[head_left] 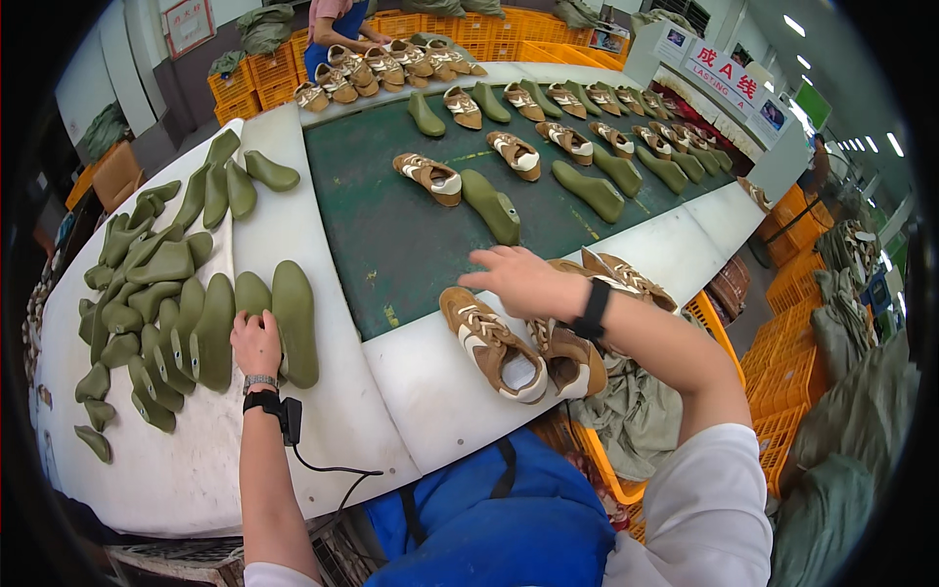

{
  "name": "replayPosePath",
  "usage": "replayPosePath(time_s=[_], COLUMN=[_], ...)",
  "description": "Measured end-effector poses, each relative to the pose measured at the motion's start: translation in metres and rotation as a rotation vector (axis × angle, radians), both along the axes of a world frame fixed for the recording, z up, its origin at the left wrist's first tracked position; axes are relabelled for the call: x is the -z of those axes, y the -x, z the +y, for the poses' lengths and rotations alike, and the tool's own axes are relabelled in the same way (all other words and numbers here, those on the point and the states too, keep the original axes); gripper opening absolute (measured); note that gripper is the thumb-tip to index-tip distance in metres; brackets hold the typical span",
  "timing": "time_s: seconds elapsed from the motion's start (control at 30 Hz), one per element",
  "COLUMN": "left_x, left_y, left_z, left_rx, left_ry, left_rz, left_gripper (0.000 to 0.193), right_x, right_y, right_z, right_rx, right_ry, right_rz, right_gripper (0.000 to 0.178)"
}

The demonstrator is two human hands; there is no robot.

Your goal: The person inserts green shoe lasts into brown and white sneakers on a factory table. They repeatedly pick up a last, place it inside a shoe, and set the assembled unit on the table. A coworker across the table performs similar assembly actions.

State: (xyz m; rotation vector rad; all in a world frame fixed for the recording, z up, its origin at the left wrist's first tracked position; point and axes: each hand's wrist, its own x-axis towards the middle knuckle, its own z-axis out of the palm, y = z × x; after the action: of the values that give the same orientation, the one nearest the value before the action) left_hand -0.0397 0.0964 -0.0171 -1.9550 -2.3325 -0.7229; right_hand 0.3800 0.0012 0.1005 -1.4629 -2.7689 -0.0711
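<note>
My left hand [256, 342] is closed on the near end of an olive-green shoe last [251, 292] on the white tabletop [342, 421]. Right beside it lies another green shoe last [295, 323], and several more are heaped to the left. My right hand [528, 281] reaches over the near edge of the green conveyor belt [357, 245], fingers stretched out and nothing visible in them. Below that hand stands a brown and white sneaker [481, 338], with more sneakers next to it, partly hidden by my forearm. The nearest last on the belt [489, 207] lies beyond my fingertips.
Rows of sneakers and green lasts cover the belt toward the back right. Across the belt, a person in a blue apron [333, 34] handles a group of sneakers [386, 67]. An orange crate [719, 328] with grey-green cloth [636, 411] stands by my right side.
</note>
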Motion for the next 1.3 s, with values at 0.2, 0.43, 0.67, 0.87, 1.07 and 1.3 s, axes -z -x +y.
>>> replayPosePath(time_s=[0.2, 0.43, 0.67, 0.87, 1.07, 1.3], left_x=[0.005, -0.002, 0.002, 0.029, 0.074, 0.044], left_y=[0.001, -0.01, -0.039, -0.108, -0.231, -0.247], left_z=[0.003, -0.004, -0.035, 0.021, 0.102, 0.127], left_rx=[0.01, 0.01, 0.294, 0.442, 0.331, 0.199], left_ry=[-0.073, -0.204, 0.103, 0.035, 0.134, 0.526], left_rz=[0.099, 0.208, -0.336, -0.38, -0.338, -0.503], left_gripper=[0.038, 0.032, 0.052, 0.047, 0.051, 0.071], right_x=[0.003, 0.116, 0.153, 0.161, 0.164, 0.165], right_y=[0.01, 0.064, 0.06, 0.06, 0.059, 0.064], right_z=[-0.133, -0.177, -0.149, -0.15, -0.147, -0.153], right_rx=[0.009, -0.059, -0.123, -0.115, -0.112, -0.071], right_ry=[0.384, 0.325, 0.136, 0.099, 0.131, 0.153], right_rz=[0.464, 0.513, 0.48, 0.543, 0.573, 0.651], right_gripper=[0.031, 0.028, 0.045, 0.047, 0.047, 0.053])
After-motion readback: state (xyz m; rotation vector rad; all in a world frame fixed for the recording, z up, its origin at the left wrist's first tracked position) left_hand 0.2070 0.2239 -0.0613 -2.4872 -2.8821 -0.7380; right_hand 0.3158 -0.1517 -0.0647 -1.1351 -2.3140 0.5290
